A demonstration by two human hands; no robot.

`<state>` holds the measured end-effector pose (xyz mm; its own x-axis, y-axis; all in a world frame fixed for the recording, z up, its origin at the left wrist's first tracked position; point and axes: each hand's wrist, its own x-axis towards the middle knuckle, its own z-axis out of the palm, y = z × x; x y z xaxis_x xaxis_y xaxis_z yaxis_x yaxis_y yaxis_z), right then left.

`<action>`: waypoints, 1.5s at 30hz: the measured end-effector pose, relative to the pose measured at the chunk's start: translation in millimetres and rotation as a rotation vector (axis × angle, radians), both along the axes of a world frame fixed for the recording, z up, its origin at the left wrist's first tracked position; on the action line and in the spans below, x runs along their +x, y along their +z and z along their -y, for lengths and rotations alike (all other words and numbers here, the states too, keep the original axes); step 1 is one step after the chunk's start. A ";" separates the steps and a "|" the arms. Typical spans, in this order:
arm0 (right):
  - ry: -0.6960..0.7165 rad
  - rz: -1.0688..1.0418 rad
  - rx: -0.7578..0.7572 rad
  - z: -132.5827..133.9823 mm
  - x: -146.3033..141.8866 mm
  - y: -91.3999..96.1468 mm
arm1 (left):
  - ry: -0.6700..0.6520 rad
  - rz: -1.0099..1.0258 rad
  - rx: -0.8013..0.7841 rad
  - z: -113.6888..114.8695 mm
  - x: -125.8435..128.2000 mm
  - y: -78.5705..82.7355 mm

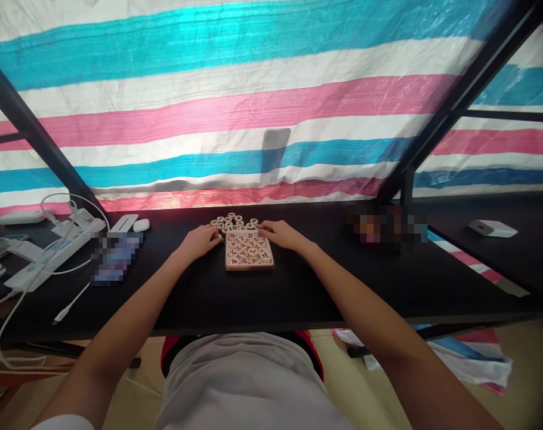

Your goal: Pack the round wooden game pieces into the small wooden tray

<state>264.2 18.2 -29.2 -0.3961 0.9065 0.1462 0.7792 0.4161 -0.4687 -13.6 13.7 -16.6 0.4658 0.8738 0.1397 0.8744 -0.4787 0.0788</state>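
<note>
A shallow square box [249, 268] in the middle of the desk holds rows of round Chinese chess pieces [243, 245] with red characters. One piece with a dark character [265, 255] lies in its front right corner. Behind the box is a loose heap of pieces [231, 223]. My left hand [200, 242] rests at the box's left side, fingers curled, with a piece [219, 237] at the fingertips. At the back right corner of the box, the bent fingers of my right hand [280, 233] come together over the pieces; what they grip, if anything, is hidden.
A white power strip [54, 254] with tangled cables lies on the left of the black desk [195, 304]. Near it are a blurred phone-like object [117, 258] and a white case [141, 225]. Blurred items [379, 227] and a white adapter [493, 228] lie right. Striped sheeting [235, 113] hangs behind.
</note>
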 end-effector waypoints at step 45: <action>0.038 -0.001 0.021 -1.9 2.5 -3.5 | -0.632 0.103 0.070 58.0 55.1 -5.5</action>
<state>266.7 20.1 -32.6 -0.4302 0.8874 0.1655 0.7619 0.4553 -0.4608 41.5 -44.3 -22.1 0.8691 0.4219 0.2582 0.4112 -0.9064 0.0969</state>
